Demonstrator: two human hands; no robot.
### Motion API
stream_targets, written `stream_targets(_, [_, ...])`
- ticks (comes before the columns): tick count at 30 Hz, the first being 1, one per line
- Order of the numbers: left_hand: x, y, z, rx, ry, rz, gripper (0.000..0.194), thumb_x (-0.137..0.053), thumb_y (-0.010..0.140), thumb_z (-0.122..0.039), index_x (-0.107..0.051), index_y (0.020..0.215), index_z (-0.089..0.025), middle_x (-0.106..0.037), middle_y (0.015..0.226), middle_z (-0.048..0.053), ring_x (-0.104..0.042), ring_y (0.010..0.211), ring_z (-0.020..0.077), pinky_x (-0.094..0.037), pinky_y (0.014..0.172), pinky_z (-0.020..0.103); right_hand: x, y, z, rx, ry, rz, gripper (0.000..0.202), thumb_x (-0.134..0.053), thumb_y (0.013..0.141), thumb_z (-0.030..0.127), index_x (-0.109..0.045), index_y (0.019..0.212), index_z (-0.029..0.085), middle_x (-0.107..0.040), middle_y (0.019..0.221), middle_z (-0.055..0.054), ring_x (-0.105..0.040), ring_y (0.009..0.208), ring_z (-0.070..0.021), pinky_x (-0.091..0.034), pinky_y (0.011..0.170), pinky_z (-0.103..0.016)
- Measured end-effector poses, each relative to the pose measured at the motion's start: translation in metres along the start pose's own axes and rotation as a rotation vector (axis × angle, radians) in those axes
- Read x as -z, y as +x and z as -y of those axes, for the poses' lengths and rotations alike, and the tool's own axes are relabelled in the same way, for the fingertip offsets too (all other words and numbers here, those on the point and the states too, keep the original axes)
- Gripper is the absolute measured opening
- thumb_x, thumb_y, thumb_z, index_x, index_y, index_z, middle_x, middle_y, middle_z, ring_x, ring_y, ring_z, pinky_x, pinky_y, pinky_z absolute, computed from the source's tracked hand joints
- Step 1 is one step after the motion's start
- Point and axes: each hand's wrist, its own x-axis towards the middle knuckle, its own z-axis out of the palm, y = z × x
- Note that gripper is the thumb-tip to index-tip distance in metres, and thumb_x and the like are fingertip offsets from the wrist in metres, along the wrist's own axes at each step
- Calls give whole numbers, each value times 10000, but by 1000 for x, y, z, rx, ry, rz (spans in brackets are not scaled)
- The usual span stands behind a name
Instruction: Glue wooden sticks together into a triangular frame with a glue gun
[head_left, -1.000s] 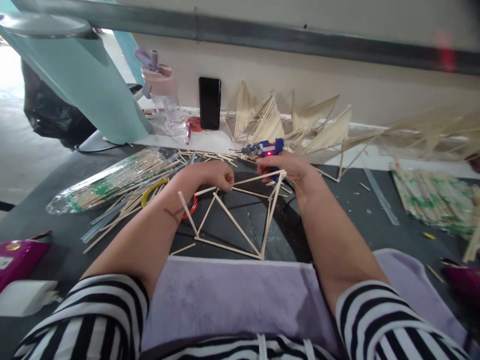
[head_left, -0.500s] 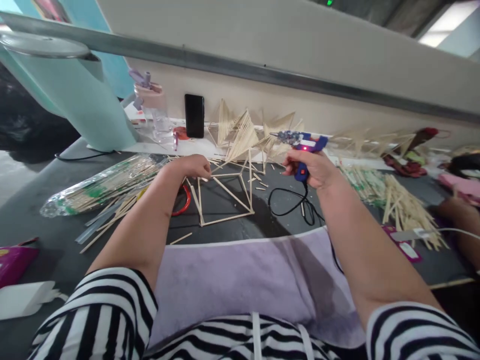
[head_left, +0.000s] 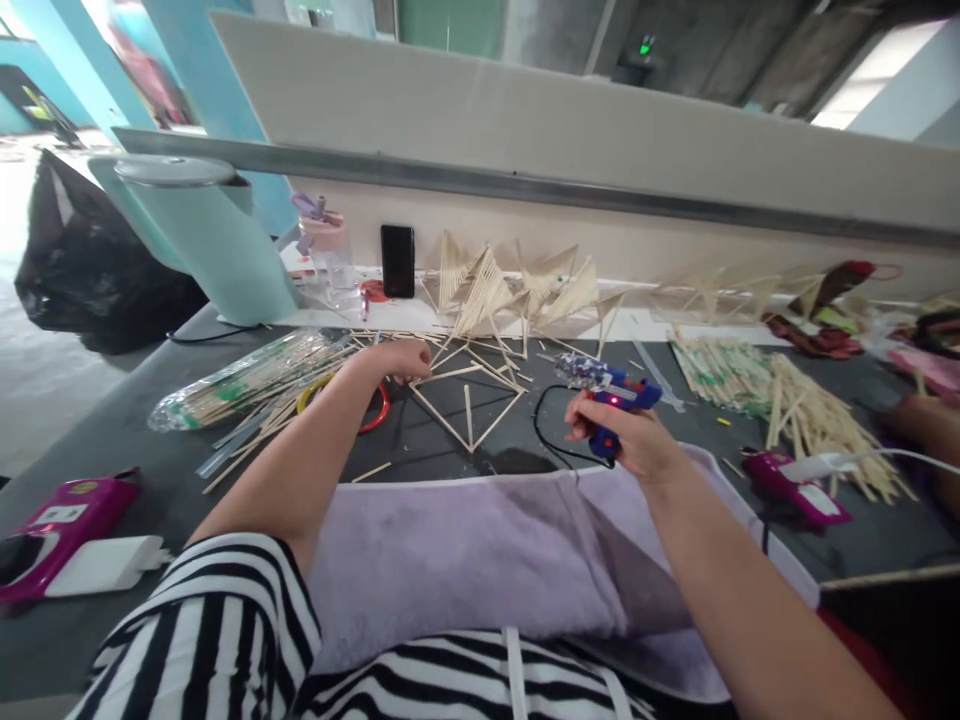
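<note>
My left hand (head_left: 403,360) is closed at the left corner of a thin wooden-stick frame (head_left: 498,420), its fingertips pinching a stick there. The frame rests on the dark table, one corner pointing toward me. My right hand (head_left: 637,436) grips a blue glue gun (head_left: 634,393) with a lit red light. Its nozzle points left, apart from the frame. Behind the frame stand several finished-looking stick models (head_left: 487,285). Red-and-yellow-handled scissors (head_left: 381,412) lie partly under my left forearm.
A plastic-wrapped stick bundle (head_left: 240,385) lies left; loose sticks (head_left: 806,420) lie right. A phone (head_left: 398,262), a bottle (head_left: 328,255) and a teal container (head_left: 202,240) stand behind. Magenta power strips (head_left: 795,488) flank me. A purple cloth (head_left: 465,570) covers my lap.
The stick frame has turned under my left hand, so a corner now faces me. My right hand has lowered the glue gun, and the view has tilted up.
</note>
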Motion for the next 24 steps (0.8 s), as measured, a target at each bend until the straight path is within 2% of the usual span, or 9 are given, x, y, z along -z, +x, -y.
stream_targets(5, [-12,-20,1,19,-36,27,287,-623,640,-158,-608,926,-162,-584,546,-25,-589,501,156,-476,512,220,1,-4,-17,-30,33,71,252,-805,687,383,-679,743,172,-663,691,-8,-620,553,-113,-553,583,-249])
stream_targets(9, [-33,-35,3,65,-122,13,385,-615,694,-171,-557,1075,-163,-583,525,-30,-608,492,171,-496,494,228,-1,-13,-20,15,-26,160,229,-770,741,384,-688,759,171,-665,724,-13,-640,603,-121,-543,619,-250])
stream_targets(11, [-46,-42,1,78,-178,-30,392,-609,708,-153,-547,1095,-165,-582,532,-35,-619,513,163,-512,510,222,-5,-20,-19,31,-64,235,222,-760,755,384,-691,765,173,-670,752,-18,-643,627,-127,-542,643,-264])
stream_targets(15, [-68,-48,-11,90,-284,-145,296,-610,719,-112,-596,1011,-163,-576,544,-41,-619,518,139,-525,527,205,-21,-34,-19,40,-132,324,219,-758,757,385,-697,766,175,-673,750,-23,-644,635,-137,-529,655,-277])
stream_targets(19, [-82,-47,-18,71,-325,-170,150,-597,764,-151,-633,909,-154,-573,567,-38,-610,520,112,-524,532,186,-26,-42,-25,61,-126,251,242,-761,747,406,-698,739,173,-663,713,-23,-633,628,-136,-526,651,-277])
stream_targets(22, [-85,-46,-18,29,-328,-163,59,-599,775,-193,-632,786,-145,-552,549,-35,-579,497,99,-506,505,175,-21,-43,-29,73,16,122,212,-753,752,392,-692,747,189,-653,720,-9,-613,610,-123,-544,649,-282])
stream_targets(24, [-86,-46,-16,1,-323,-155,103,-603,769,-216,-610,696,-143,-529,525,-34,-553,482,94,-491,486,170,-18,-42,-31,86,136,29,190,-750,745,375,-676,737,200,-635,704,6,-585,576,-112,-555,627,-288])
